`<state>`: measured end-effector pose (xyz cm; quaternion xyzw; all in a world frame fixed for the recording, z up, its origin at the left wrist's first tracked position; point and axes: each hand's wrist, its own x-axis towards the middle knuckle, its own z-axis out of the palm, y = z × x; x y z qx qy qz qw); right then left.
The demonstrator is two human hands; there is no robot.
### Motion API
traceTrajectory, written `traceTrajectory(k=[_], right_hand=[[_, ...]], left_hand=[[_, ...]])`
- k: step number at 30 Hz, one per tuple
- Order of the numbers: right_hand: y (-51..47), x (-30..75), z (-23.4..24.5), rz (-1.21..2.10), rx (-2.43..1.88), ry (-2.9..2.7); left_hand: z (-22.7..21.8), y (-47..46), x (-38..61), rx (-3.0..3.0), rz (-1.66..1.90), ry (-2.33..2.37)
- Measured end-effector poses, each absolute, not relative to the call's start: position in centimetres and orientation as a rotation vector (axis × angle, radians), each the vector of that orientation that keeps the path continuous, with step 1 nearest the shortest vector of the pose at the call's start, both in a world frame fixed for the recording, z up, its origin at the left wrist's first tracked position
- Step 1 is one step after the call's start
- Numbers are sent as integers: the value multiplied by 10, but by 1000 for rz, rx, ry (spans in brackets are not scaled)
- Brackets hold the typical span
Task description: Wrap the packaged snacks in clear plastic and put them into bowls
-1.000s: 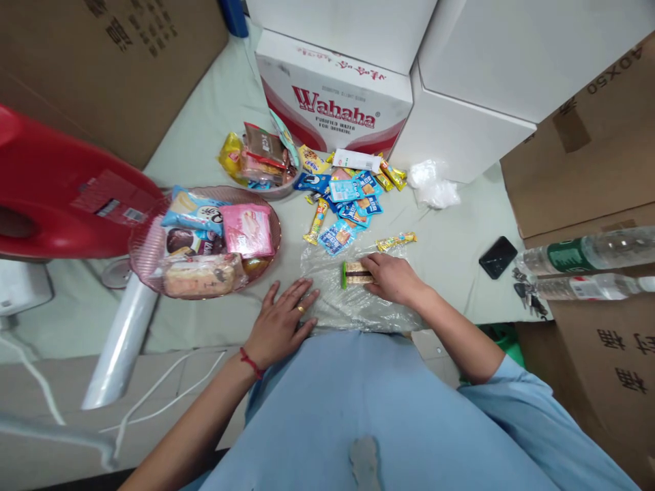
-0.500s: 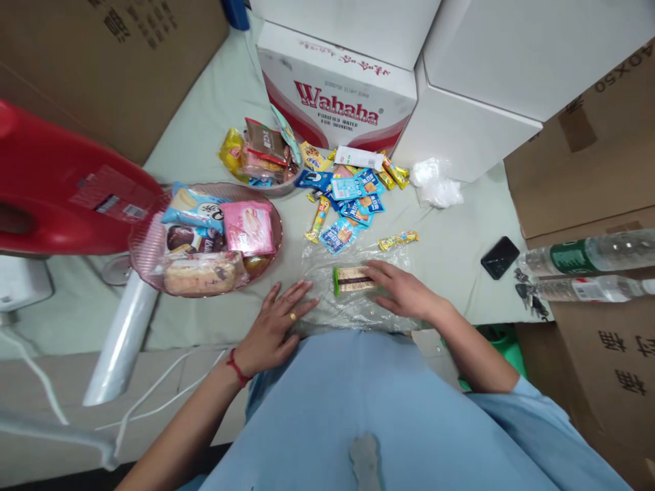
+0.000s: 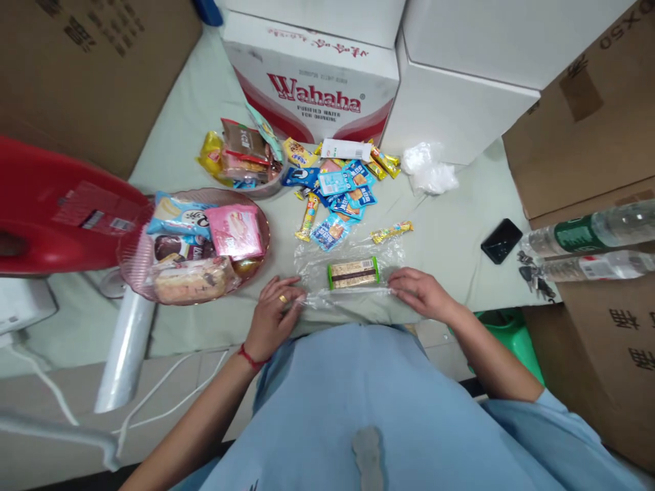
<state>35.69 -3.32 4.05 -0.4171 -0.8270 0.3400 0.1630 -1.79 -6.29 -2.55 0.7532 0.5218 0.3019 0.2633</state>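
A table under a pale green cloth (image 3: 460, 228) spans the middle of the frame, with brown cardboard boxes (image 3: 76, 88) at the upper left and along the right edge. The wearer's blue shirt (image 3: 317, 402) fills the bottom centre. White boxes (image 3: 460, 102) stand at the upper right, beside a red-and-white Wahaha carton (image 3: 312, 82) at the top centre. A red container (image 3: 51, 218) sits at the left edge, next to a pink glass dish (image 3: 134, 252) holding wrapped snacks; a roll of clear film (image 3: 125, 354) juts below the dish. Two clear bottles (image 3: 578, 236) lie at the right. A tub of packets (image 3: 263, 189) and a heap of blue and yellow packets (image 3: 340, 198) lie below the carton. In the centre, a clear plastic sheet (image 3: 313, 259) is spread on the cloth. The left hand (image 3: 276, 310) and the right hand (image 3: 422, 293) have thumb and fingertips pinched together on its near corners, its edge stretched straight between them. Between the hands, lying flat on the sheet, is a green-ended snack packet (image 3: 353, 274), touched by neither. A black phone (image 3: 501, 241) lies right of centre, near the bottles; a small yellow stick packet (image 3: 391, 232) lies just above the snack, and keys (image 3: 535, 281) rest below the phone.
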Motion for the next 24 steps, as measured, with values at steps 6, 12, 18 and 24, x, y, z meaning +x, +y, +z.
traceTrajectory(k=[6, 12, 18, 24], right_hand=[[35, 351, 36, 1035, -1424, -2253], [52, 340, 51, 512, -1659, -2382], [24, 291, 57, 740, -1177, -2795], [22, 271, 34, 789, -1240, -2845]], left_hand=[[-30, -29, 0, 1906, 898, 1700], [-40, -21, 7, 1886, 892, 1900], [-24, -28, 8, 1844, 878, 1905], [5, -75, 15, 2272, 927, 2066]])
